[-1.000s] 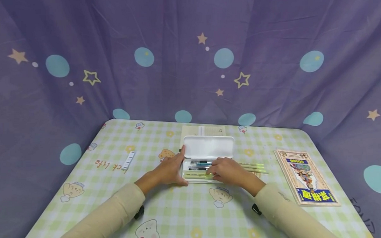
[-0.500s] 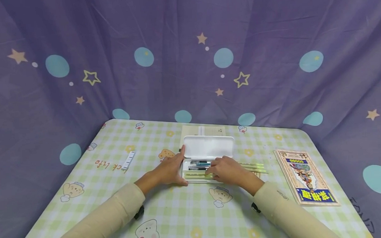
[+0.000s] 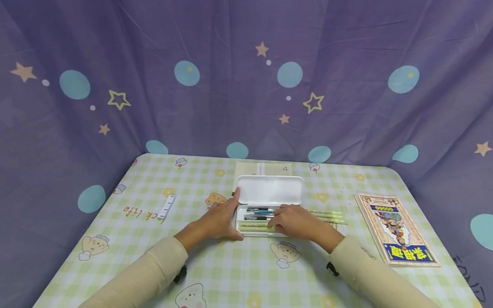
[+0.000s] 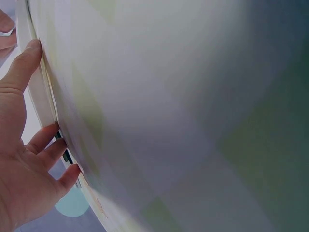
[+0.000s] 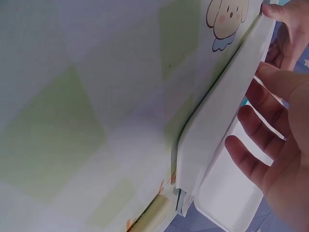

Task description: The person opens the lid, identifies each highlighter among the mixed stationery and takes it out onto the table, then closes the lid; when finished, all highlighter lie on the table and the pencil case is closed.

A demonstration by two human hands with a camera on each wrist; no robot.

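Note:
A white pencil case (image 3: 239,212) lies with its lid (image 3: 271,189) raised toward the back. Inside are several dark and teal pens (image 3: 254,211), with pale green pencils (image 3: 253,227) along the near side. My left hand (image 3: 221,219) grips the case's left end, thumb at the near corner and fingers up toward the hinge side. In the right wrist view, my right hand (image 5: 285,130) reaches over the near rim with bent, spread fingers. From the head view, its fingertips touch the pencils; I cannot tell whether they pinch one. It hides the case's right part.
More pale green pencils (image 3: 330,216) lie on the table right of the case. A cream notebook (image 3: 267,168) sits behind the lid. A comic-style book (image 3: 400,230) lies at the right, and a small white strip with bluish marks (image 3: 166,207) at the left.
The right hand's fingers shift only slightly over the pencils. The left hand and the case stay in place.

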